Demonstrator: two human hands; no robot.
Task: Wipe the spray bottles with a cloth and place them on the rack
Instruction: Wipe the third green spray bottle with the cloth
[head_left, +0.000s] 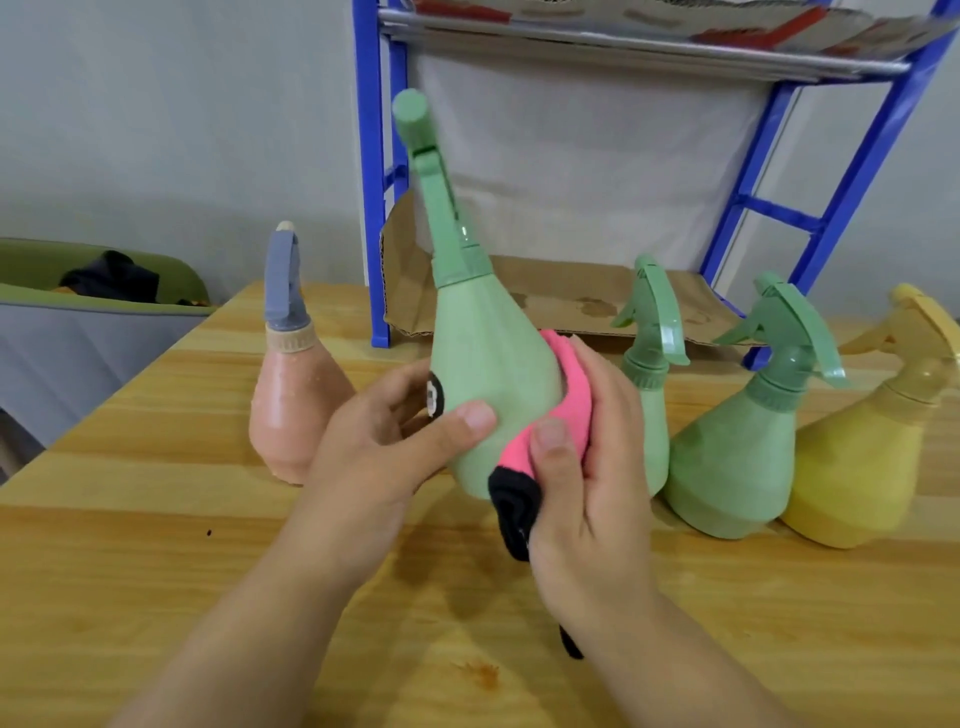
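the only camera rode on the person's head, facing forward and down over the wooden table (156, 571) toward the blue rack (370, 208) at the wall. wide-angled, it sat close above the left hand (374, 447) and right hand (587, 478).

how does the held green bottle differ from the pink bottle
The green bottle is held tilted by the left hand; the pink bottle stands on the table untouched. The green bottle has a green sprayer; the pink bottle has a grey sprayer. The right hand presses a pink cloth on the green bottle; the pink bottle shows droplets. Both are pear-shaped.
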